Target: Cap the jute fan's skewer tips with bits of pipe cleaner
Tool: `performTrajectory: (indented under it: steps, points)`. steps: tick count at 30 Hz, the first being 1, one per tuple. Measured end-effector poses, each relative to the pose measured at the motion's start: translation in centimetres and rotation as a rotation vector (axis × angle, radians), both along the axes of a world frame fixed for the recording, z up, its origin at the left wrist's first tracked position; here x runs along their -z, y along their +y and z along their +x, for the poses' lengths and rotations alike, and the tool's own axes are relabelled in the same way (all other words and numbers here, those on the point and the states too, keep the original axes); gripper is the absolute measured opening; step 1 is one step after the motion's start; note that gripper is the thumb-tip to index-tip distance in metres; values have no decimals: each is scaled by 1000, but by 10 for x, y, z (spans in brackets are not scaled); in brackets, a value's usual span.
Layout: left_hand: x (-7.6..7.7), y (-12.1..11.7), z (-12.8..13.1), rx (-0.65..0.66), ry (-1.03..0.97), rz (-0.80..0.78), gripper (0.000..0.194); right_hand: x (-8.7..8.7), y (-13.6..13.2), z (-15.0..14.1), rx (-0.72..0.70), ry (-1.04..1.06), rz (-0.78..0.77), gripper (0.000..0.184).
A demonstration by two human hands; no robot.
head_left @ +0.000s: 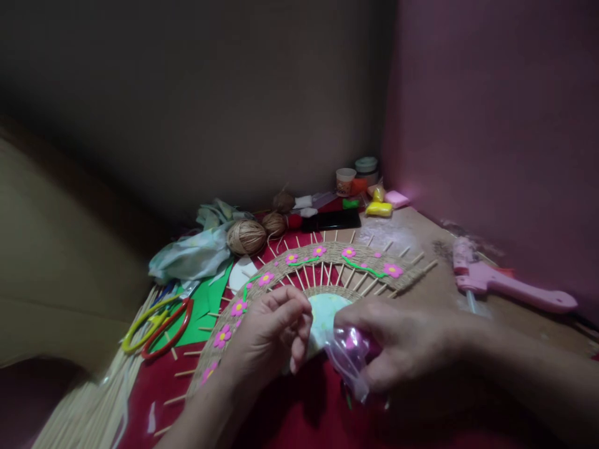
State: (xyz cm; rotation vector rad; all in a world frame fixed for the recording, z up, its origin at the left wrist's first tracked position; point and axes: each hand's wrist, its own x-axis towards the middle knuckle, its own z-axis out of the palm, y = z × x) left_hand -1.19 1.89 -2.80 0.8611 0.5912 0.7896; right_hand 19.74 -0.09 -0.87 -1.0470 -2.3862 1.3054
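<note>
My right hand [397, 343] grips a clear plastic packet [352, 355] with something pink-purple inside, perhaps soft clay. To its left, my left hand [278, 324] is closed, thumb and fingers curled together; whatever they may pinch is too small to make out. Behind both hands lies a fan-shaped piece [306, 254] of thin sticks woven with twine, decorated with pink flowers [266, 278] with yellow centres and green stems. Pale green patterned fabric [327, 308] covers its inner half-circle, partly hidden by my hands.
Scissors [175, 324] lie on green sheets [206, 312] at left, near a bundle of sticks [100, 380]. Twine balls [246, 237], crumpled cloth [191, 252], a black phone [332, 219] and yellow packets [379, 209] sit behind. A pink glue gun [510, 284] rests at right, by the wall.
</note>
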Motion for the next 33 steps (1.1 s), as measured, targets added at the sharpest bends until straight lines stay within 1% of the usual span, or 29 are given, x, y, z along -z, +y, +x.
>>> performTrajectory:
  steps: [2,4,5,7,8,12,15,17,19,22,24,26,28,30,33]
  points:
    - [0,1,0,-32,2,17,14,-2,1,0,14,122,-81,35]
    - [-1,1,0,-48,-12,15,10,-6,2,1,-24,268,-161,40]
    - [-2,2,0,-50,-18,9,8,-7,3,1,-50,338,-198,38]
    - [-4,2,2,-44,-30,3,8,-8,4,3,-71,417,-262,29]
    - [-4,2,2,-38,-36,4,10,-8,5,3,-57,422,-287,26]
    - [-5,1,4,-12,-33,15,13,-1,9,4,48,382,-388,30]
    - [-5,1,4,-2,-14,0,13,6,12,2,100,470,-440,28]
    - [-5,1,3,12,-6,-17,10,11,13,-1,162,540,-463,26]
    - [-6,0,3,22,3,-38,7,14,15,-2,246,598,-465,25]
    - [-6,-3,4,36,51,-66,8,17,17,-2,364,664,-396,25]
    - [-5,-6,6,39,115,-53,14,19,17,-3,421,685,-345,27]
    - [-5,-11,9,27,217,-3,21,19,16,-5,470,684,-312,29]
    - [-6,-16,14,-12,343,52,24,19,13,-9,496,677,-305,28]
    - [-9,-22,18,-76,446,94,21,18,10,-12,492,684,-326,29]
    - [-14,-26,21,-137,512,147,19,14,8,-14,448,673,-363,32]
